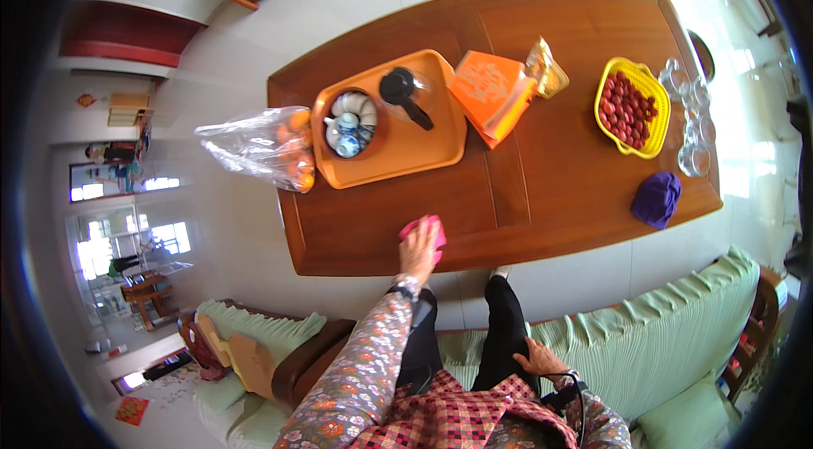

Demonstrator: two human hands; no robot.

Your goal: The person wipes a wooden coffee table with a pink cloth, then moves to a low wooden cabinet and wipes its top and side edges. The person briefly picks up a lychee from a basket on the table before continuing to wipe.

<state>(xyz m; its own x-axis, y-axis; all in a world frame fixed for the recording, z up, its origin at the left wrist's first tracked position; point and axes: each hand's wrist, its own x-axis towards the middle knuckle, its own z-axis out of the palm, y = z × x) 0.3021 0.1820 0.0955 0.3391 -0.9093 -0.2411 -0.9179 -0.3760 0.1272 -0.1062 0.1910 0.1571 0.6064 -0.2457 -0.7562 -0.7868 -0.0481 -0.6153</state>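
Observation:
My left hand [419,251] lies on a folded pink cloth [439,234] near the front edge of the wooden table [394,214], its fingers over the cloth. On the thigh of my black trousers rests my right hand [541,358], holding nothing, with the thumb apart from the fingers. Beyond the cloth is an orange tray [406,153] carrying a black-lidded glass pot [399,87] and a round bowl of blue-and-white and white teaware [349,125]. A clear plastic bag of oranges [295,144] touches the tray's left side.
Right of the tray lie orange packets [489,83] and a gold-coloured packet [547,71]. Farther right are a yellow basket [660,112] of red fruit, several glass cups [693,160] and a purple cloth item [657,200]. A sofa with a green cover [654,328] stands along the near side.

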